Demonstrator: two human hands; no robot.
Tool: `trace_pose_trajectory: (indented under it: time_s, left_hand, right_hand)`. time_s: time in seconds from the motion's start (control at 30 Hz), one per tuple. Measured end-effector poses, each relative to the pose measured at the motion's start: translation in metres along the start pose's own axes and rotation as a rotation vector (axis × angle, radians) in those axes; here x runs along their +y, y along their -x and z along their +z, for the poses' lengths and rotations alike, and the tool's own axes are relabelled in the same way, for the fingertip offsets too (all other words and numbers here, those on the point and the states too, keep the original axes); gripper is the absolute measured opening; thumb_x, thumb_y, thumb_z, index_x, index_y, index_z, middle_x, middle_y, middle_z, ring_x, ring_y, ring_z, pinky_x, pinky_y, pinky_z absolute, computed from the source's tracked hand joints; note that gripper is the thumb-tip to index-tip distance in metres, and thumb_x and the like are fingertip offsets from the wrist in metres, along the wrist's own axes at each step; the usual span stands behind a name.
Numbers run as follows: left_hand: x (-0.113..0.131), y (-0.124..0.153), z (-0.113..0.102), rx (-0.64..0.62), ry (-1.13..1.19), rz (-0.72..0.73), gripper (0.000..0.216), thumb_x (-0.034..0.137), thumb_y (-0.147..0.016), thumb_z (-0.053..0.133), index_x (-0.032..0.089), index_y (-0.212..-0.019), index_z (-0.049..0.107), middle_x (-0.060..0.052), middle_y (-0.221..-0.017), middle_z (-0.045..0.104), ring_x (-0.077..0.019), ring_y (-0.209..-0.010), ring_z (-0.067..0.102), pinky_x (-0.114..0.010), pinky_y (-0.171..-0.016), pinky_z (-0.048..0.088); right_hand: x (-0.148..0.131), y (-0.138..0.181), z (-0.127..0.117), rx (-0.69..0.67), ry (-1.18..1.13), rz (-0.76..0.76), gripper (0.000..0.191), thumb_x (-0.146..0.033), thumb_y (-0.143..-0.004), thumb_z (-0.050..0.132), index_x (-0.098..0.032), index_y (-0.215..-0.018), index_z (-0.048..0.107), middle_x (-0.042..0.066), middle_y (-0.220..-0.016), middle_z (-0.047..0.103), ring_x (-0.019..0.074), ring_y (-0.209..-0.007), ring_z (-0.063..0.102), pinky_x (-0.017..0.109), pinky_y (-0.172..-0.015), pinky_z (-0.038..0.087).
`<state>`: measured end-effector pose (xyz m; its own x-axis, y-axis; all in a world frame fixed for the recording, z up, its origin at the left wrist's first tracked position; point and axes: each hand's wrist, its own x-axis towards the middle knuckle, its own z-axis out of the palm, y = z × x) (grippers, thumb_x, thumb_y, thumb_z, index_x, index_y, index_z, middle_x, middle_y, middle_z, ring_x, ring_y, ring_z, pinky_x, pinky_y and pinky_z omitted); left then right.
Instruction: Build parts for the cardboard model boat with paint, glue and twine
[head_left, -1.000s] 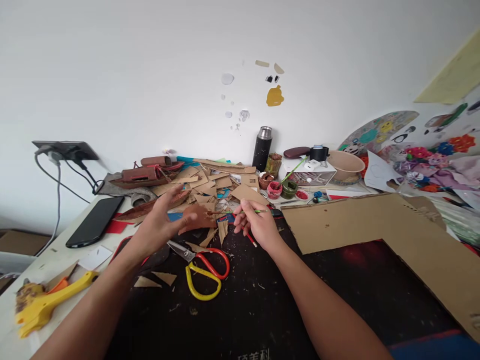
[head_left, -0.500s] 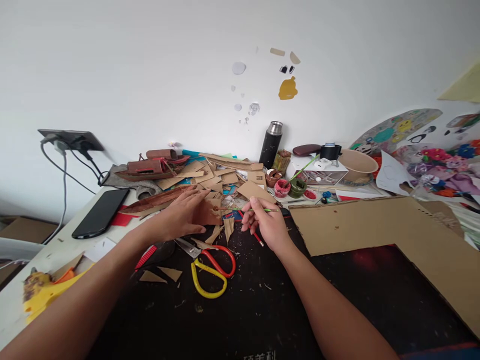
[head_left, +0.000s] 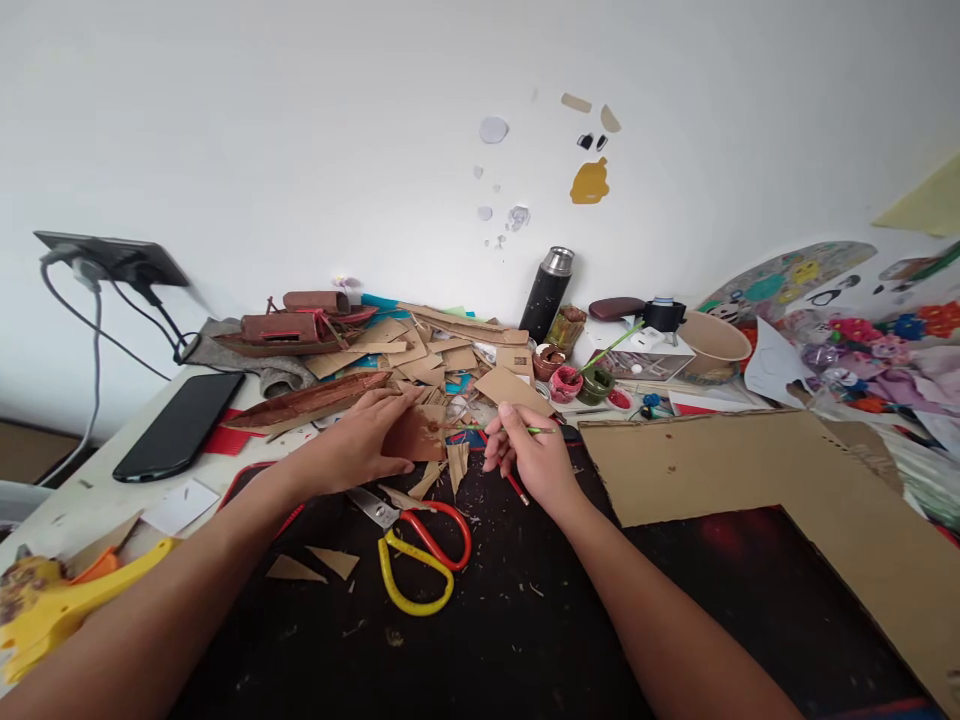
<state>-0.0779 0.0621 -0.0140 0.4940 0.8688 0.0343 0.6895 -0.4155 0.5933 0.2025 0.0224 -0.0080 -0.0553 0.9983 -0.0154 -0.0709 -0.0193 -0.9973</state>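
2 hands work close together in the head view, over the far edge of the dark mat point(head_left: 525, 620) on the table point(head_left: 82, 500). The left hand point(head_left: 360, 445) lies nearly flat, fingers spread, pressing a brown-painted cardboard piece point(head_left: 421, 432) down, apparently to keep it steady. The right hand point(head_left: 529, 455) is curled shut around a thin green paintbrush point(head_left: 517, 430), its tip pointing left at the piece, which lies just beside it. Red-and-yellow scissors point(head_left: 420, 550) lie open just in front. Small paint pots point(head_left: 566, 380) stand beyond the brush, within easy reach. A large cardboard sheet point(head_left: 787, 480) covers the right side.
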Motion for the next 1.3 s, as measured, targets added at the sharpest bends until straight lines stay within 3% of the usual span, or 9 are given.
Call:
trace_pose_trajectory:
  time_s: [0.17, 0.3, 0.57, 0.73, 0.9, 1.17, 1.3]
  left_hand:
    - [0.006, 0.0, -0.001, 0.004, 0.018, -0.02, 0.102, 0.044, -0.075, 0.088, 0.029, -0.166, 0.045, -0.016, -0.162, 0.055, -0.0427, -0.158, 0.037, -0.053, -0.128, 0.036]
    - [0.009, -0.001, -0.002, 0.001, 0.006, -0.079, 0.103, 0.043, -0.072, 0.09, 0.028, -0.165, 0.047, -0.018, -0.162, 0.054, -0.044, -0.155, 0.04, -0.054, -0.126, 0.038]
    - [0.001, -0.002, 0.002, -0.022, -0.014, -0.07, 0.106, 0.047, -0.074, 0.087, 0.028, -0.168, 0.042, -0.016, -0.166, 0.05, -0.043, -0.161, 0.032, -0.053, -0.128, 0.035]
    - [0.002, -0.001, 0.002, -0.008, 0.006, -0.085, 0.107, 0.05, -0.072, 0.089, 0.026, -0.167, 0.045, -0.018, -0.163, 0.052, -0.0451, -0.159, 0.034, -0.054, -0.127, 0.037]
    - [0.0, -0.001, 0.004, 0.017, 0.016, -0.081, 0.105, 0.047, -0.07, 0.092, 0.032, -0.164, 0.048, -0.015, -0.163, 0.054, -0.0455, -0.157, 0.038, -0.055, -0.126, 0.039]
    - [0.0, -0.002, 0.003, -0.031, -0.051, -0.069, 0.106, 0.051, -0.074, 0.088, 0.029, -0.168, 0.042, -0.017, -0.166, 0.05, -0.0444, -0.161, 0.032, -0.054, -0.127, 0.037]
    - [0.002, -0.002, 0.002, -0.033, -0.046, -0.09, 0.107, 0.051, -0.075, 0.087, 0.027, -0.169, 0.042, -0.019, -0.165, 0.049, -0.0456, -0.161, 0.031, -0.056, -0.127, 0.037]
  right_hand:
    - [0.002, -0.005, 0.005, -0.031, 0.057, -0.024, 0.062, -0.08, -0.091, 0.067, -0.019, -0.081, 0.067, 0.002, -0.063, 0.069, 0.0156, -0.048, 0.069, 0.019, -0.037, 0.043]
    - [0.008, 0.004, 0.005, -0.066, 0.084, -0.07, 0.058, -0.076, -0.097, 0.062, -0.02, -0.08, 0.065, -0.002, -0.051, 0.06, 0.0157, -0.045, 0.067, 0.02, -0.039, 0.042]
    - [0.012, 0.005, 0.003, -0.113, 0.129, -0.093, 0.057, -0.075, -0.099, 0.059, -0.021, -0.084, 0.066, -0.001, -0.058, 0.066, 0.0167, -0.05, 0.07, 0.021, -0.041, 0.044]
    - [0.009, 0.009, -0.001, -0.127, 0.107, -0.048, 0.056, -0.072, -0.101, 0.058, -0.02, -0.08, 0.065, -0.003, -0.05, 0.057, 0.017, -0.047, 0.068, 0.022, -0.042, 0.042]
    - [0.01, 0.008, 0.003, -0.116, 0.142, -0.107, 0.056, -0.073, -0.1, 0.058, -0.021, -0.083, 0.067, 0.0, -0.058, 0.065, 0.0165, -0.051, 0.069, 0.022, -0.042, 0.045]
    - [0.01, 0.01, -0.005, -0.055, 0.123, -0.055, 0.058, -0.075, -0.099, 0.059, -0.021, -0.081, 0.066, -0.002, -0.052, 0.059, 0.0179, -0.049, 0.069, 0.022, -0.04, 0.043]
    - [0.008, 0.011, -0.002, -0.13, 0.199, -0.115, 0.056, -0.073, -0.101, 0.057, -0.021, -0.085, 0.068, 0.0, -0.061, 0.066, 0.0165, -0.052, 0.068, 0.023, -0.044, 0.046]
